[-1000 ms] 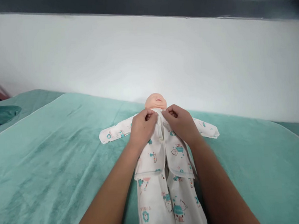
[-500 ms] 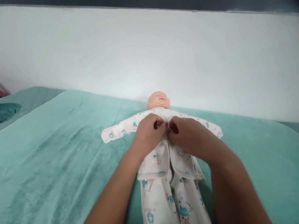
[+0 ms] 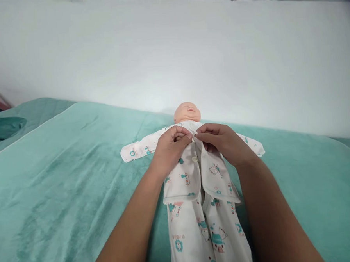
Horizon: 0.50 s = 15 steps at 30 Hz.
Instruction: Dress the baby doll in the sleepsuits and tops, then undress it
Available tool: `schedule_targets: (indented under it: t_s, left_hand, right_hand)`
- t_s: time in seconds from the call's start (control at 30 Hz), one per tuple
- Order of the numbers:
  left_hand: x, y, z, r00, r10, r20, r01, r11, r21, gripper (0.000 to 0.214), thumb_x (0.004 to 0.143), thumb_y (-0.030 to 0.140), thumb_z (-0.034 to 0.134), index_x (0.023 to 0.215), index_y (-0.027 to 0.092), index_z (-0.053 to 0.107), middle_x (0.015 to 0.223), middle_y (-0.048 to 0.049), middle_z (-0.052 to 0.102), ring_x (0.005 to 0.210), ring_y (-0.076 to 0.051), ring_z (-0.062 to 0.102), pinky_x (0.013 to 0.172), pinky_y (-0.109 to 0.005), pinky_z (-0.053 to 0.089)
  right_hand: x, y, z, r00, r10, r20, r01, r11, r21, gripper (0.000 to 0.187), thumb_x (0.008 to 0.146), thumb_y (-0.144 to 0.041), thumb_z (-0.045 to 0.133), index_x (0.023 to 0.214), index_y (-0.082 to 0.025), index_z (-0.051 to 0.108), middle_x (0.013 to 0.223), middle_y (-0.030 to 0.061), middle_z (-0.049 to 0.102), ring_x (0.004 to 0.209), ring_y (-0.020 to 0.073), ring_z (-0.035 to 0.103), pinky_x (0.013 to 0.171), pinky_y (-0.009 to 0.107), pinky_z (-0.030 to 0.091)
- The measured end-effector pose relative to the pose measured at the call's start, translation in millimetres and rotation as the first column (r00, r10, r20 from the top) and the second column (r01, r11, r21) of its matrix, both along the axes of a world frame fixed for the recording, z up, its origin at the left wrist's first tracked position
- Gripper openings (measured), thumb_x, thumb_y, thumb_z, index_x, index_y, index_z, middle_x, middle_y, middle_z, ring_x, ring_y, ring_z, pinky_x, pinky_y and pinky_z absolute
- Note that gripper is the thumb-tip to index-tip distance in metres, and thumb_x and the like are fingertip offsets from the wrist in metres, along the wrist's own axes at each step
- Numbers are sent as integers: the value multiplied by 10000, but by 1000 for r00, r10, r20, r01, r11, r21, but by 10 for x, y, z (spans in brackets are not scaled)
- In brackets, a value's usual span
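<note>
Nearest us, both forearms come in from 6 o'clock, one on each side of the trousers [image 3: 204,235]. These are white with teal prints and lie flat on the teal cover [image 3: 63,183]. Just past them the shirt [image 3: 185,177] hem lies over the trouser waist, its two front flaps parting a little at the bottom. We see one button [image 3: 195,159] on the front seam, just at 6 o'clock of the fingertips.

Left hand [image 3: 170,149]: curled, thumb and forefinger pinching one flap edge at the chest. Right hand [image 3: 224,144]: curled too, pinching the other flap edge. The two pinches meet over the seam just under the collar; we can't tell if the fingertips touch.

The sleeves [image 3: 137,148] lie flat toward 9 and 3 o'clock of the hands, the 3 o'clock one mostly hidden behind the right hand. The doll [image 3: 187,112] lies on its back mid-cover, head at 12 o'clock of the hands, legs toward us.

Behind it runs a white wall [image 3: 171,60]. At far 9 o'clock we see a dark green cloth [image 3: 3,128], with something red beyond it cut off by the edge.
</note>
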State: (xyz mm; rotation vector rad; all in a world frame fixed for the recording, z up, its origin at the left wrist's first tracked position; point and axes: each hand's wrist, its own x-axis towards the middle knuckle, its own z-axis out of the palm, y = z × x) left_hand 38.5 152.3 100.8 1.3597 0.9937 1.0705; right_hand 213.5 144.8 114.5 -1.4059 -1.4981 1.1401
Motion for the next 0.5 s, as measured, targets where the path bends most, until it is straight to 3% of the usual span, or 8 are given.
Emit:
schedule_targets:
  t_s: [0.27,0.5]
  left_hand:
    - [35,-53,35,984,60,-169,-59,998,11,183,827,353,644,781,179,611,695,38,528,623,-92,447,571,-225,353]
    - [18,-20,-49,991,50,-126,-52,999,-6,191,869,367,581,796,190,587,670,41,488,598,-95,421,534,-220,339]
  right_hand:
    - [9,24,-30,998,13,-57,-14,1000,-20,151,786,-348,692,774,-206,640,611,-40,507,543,90,465,494,224,334]
    - [6,67,-95,990,-8,-142,5,1000,-22,79,771,-273,683,800,-220,633,578,-55,504,498,78,448,474,210,329]
